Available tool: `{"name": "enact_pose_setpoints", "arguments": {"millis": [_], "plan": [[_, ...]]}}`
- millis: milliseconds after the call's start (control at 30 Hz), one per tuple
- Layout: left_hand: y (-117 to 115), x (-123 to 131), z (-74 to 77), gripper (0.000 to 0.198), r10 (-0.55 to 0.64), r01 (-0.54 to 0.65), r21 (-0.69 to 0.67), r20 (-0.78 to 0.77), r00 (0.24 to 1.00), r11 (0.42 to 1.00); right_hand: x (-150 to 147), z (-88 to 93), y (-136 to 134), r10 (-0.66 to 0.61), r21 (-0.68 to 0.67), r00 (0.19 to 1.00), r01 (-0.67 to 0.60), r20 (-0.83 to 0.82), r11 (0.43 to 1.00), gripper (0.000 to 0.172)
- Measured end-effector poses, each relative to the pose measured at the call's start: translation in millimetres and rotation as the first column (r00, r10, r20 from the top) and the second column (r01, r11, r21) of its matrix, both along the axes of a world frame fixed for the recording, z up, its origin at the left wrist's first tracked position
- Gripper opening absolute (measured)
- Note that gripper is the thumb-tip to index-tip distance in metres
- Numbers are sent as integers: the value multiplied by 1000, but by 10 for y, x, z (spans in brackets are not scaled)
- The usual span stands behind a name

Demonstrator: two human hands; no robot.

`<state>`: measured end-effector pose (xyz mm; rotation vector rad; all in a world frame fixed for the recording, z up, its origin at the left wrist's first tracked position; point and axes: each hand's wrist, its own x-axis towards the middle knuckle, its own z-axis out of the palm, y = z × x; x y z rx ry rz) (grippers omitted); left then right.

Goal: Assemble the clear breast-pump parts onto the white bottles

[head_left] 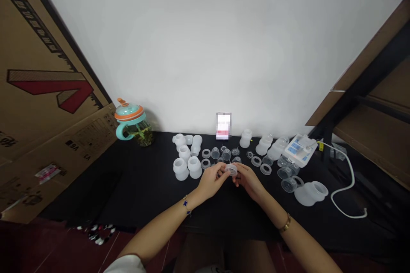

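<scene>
Between my two hands is a translucent bottle collar ring (231, 170), held above the near part of the black table. The fingertips of my left hand (212, 178) close on its left side. On its right side my right hand (249, 180) grips it with bent fingers. Just beyond lie loose rings (206, 153) and clear dome caps (226, 154), some partly hidden behind my hands. White bottle bodies (181, 169) stand grouped left of my hands. More collar rings (265, 169) lie to the right, near another upright bottle body (246, 138).
A lidded pitcher (133, 123) with liquid and leaves stands back left beside a large cardboard box (48, 94). At right are a white device (301, 150), its cable (352, 175), clear caps (289, 184) and a tipped bottle body (310, 194). A small card (223, 126) stands against the wall.
</scene>
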<state>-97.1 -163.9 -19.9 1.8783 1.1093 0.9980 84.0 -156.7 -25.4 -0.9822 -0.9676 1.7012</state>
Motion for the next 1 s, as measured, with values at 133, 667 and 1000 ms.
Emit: {"name": "enact_pose_setpoints", "arguments": {"millis": [133, 667, 1000], "plan": [[12, -6, -15, 28, -10, 10, 1, -8, 1000, 1000, 13, -5, 11, 24, -20, 999, -25, -21, 999, 32], [12, -9, -35, 20, -22, 22, -38, 9, 1000, 999, -7, 21, -23, -21, 36, 1000, 21, 0, 999, 33], [18, -2, -32, 18, -21, 23, -43, 27, 999, 999, -20, 25, -36, -54, 84, 998, 53, 14, 995, 35]]}}
